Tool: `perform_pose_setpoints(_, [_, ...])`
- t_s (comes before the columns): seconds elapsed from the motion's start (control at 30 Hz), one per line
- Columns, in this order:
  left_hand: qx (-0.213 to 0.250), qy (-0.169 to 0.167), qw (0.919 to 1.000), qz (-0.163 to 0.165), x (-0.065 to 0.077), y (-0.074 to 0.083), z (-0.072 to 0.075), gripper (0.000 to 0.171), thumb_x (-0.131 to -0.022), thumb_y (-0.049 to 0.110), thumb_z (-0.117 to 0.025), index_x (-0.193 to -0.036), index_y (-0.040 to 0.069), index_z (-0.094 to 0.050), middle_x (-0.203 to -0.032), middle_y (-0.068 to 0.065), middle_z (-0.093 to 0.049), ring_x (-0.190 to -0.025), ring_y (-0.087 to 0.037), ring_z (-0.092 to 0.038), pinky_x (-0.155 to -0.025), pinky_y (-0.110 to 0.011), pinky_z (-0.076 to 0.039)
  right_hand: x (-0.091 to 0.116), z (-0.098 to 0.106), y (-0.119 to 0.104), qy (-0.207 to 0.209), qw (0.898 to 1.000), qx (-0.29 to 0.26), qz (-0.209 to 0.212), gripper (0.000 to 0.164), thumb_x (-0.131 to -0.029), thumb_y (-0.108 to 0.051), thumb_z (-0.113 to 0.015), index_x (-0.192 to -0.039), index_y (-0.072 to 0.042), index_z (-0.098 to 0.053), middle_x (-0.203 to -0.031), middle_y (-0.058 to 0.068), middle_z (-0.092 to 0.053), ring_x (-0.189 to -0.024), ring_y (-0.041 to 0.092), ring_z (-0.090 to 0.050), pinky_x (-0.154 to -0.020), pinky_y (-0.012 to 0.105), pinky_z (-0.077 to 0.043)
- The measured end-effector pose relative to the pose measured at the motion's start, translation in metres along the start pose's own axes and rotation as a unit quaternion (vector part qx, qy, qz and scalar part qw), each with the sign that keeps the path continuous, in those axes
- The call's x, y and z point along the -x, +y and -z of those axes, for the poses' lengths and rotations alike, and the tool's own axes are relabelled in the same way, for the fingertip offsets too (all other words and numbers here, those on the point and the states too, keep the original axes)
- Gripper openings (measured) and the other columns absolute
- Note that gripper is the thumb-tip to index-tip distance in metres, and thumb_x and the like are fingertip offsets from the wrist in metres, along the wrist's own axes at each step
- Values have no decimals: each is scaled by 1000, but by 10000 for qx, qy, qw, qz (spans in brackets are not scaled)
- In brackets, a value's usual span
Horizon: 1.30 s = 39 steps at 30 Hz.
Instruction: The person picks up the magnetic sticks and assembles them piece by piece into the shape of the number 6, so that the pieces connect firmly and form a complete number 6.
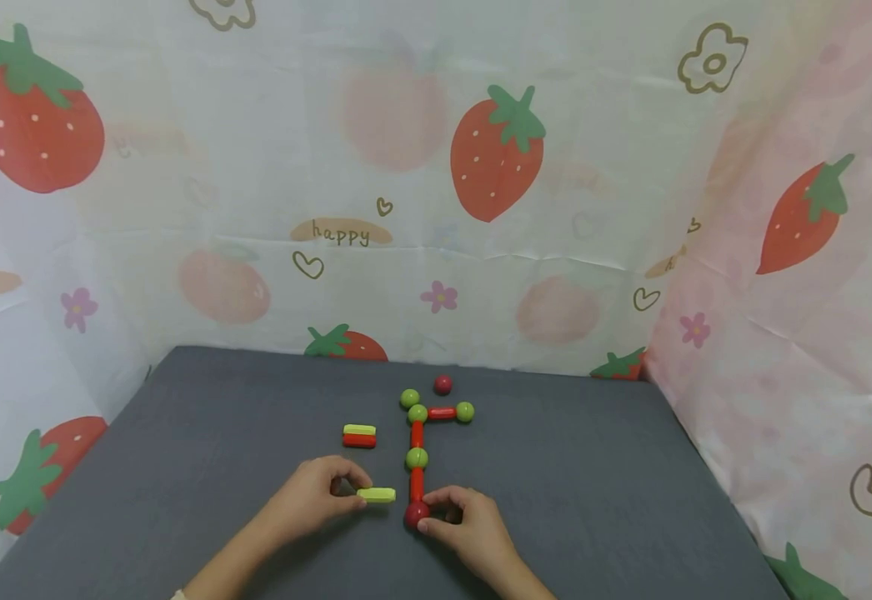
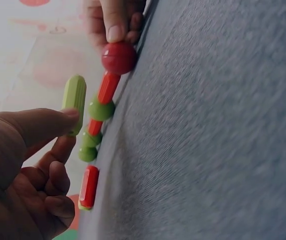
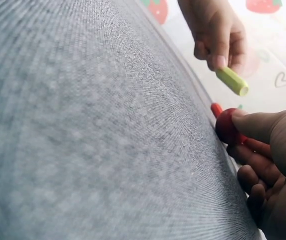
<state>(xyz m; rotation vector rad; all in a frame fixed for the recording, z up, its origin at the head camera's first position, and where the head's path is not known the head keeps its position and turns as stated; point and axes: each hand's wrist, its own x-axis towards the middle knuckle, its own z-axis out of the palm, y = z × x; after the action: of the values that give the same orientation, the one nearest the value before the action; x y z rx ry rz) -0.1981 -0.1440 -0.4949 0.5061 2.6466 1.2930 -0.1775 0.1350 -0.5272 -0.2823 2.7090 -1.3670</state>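
The left hand (image 1: pixel 319 490) pinches a yellow stick (image 1: pixel 380 495) with its thumb and finger. Past that hand, two more sticks (image 1: pixel 359 437) lie together on the table (image 1: pixel 181 467). The yellow stick lies sideways, held up, its free end pointing right, away from the left hand, near the red ball (image 1: pixel 415 517) but not touching it. The right hand (image 1: pixel 475 527) is nearer and pinches that ball at its fingertips. The ball's row of red sticks (image 1: pixel 417 485) and green balls (image 1: pixel 417 458) runs away from the right hand.

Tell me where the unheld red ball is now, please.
In the head view, the red ball lies near the far edge of the table, right of the farthest green ball.
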Motion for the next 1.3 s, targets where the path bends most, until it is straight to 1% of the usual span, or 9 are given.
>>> perform_pose_setpoints(0.1, [71, -200, 9998, -13, 2, 1, -3, 16, -85, 23, -85, -98, 25, -77, -91, 8, -67, -67, -13, -51, -58, -26, -43, 0, 0, 0, 20, 10000, -35, 47, 28, -79, -34, -89, -103, -25, -78, -89, -11, -69, -75, 8, -55, -64, 24, -45])
perform_pose_setpoints(0.2, [103, -354, 9992, -120, 3, 2, -8, 15, -86, 24, -84, -98, 25, -77, -90, 8, -67, -67, -12, -50, -59, -27, -43, 1, 0, 0, 52, 9999, -80, 109, 28, -79, -33, -89, -102, -24, -78, -90, -10, -69, -74, 8, -55, -64, 24, -45])
perform_pose_setpoints(0.4, [82, -603, 9977, -302, 6, 5, -18, 13, -85, 25, -85, -96, 26, -78, -91, 9, -67, -67, -8, -50, -60, -25, -43, 1, -1, 0, 40, 9998, -163, 81, 27, -79, -34, -89, -102, -24, -78, -88, -8, -68, -73, 9, -54, -62, 24, -44])
perform_pose_setpoints(0.5, [155, -779, 9964, -309, 8, 8, -21, 13, -85, 24, -85, -96, 25, -78, -91, 8, -66, -70, -8, -51, -62, -25, -42, 1, -1, 0, 16, 9998, -171, 50, 26, -80, -34, -89, -102, -24, -78, -86, -9, -67, -73, 9, -55, -62, 24, -45])
perform_pose_setpoints(0.7, [299, -1148, 9928, -182, 10, 14, -29, 12, -86, 21, -84, -96, 24, -78, -93, 7, -67, -76, -9, -55, -65, -26, -44, 0, -1, 0, -37, 9999, -163, -17, 26, -80, -33, -88, -102, -24, -78, -86, -9, -67, -73, 10, -55, -62, 24, -45])
perform_pose_setpoints(0.8, [307, -1184, 9922, -229, 9, 18, -34, 13, -85, 19, -84, -95, 23, -79, -91, 9, -68, -75, -8, -55, -65, -25, -45, 0, 1, 0, -46, 9999, -161, 2, 26, -80, -33, -88, -102, -23, -78, -88, -8, -68, -73, 10, -55, -62, 24, -44])
perform_pose_setpoints(1.03, [233, -1039, 9937, -353, 7, 22, -49, 14, -80, 18, -86, -92, 22, -79, -85, 13, -69, -70, -4, -56, -63, -24, -45, -2, 1, 1, -126, 9997, -191, -70, 26, -81, -34, -88, -103, -25, -78, -92, -11, -70, -75, 10, -57, -64, 25, -46])
perform_pose_setpoints(1.2, [348, -1026, 9937, -286, 7, 25, -56, 15, -79, 16, -87, -91, 19, -78, -87, 12, -70, -74, -3, -60, -67, -25, -49, -2, 1, 1, -136, 9997, -185, -75, 25, -82, -33, -87, -104, -25, -78, -93, -11, -71, -75, 11, -58, -64, 25, -47])
perform_pose_setpoints(1.3, [439, -1075, 9931, -178, 7, 26, -59, 14, -80, 14, -87, -90, 17, -78, -85, 10, -70, -74, -4, -61, -67, -26, -50, -2, 1, 1, -150, 9997, -170, -77, 25, -82, -32, -87, -104, -24, -78, -93, -10, -71, -75, 11, -58, -63, 26, -47])
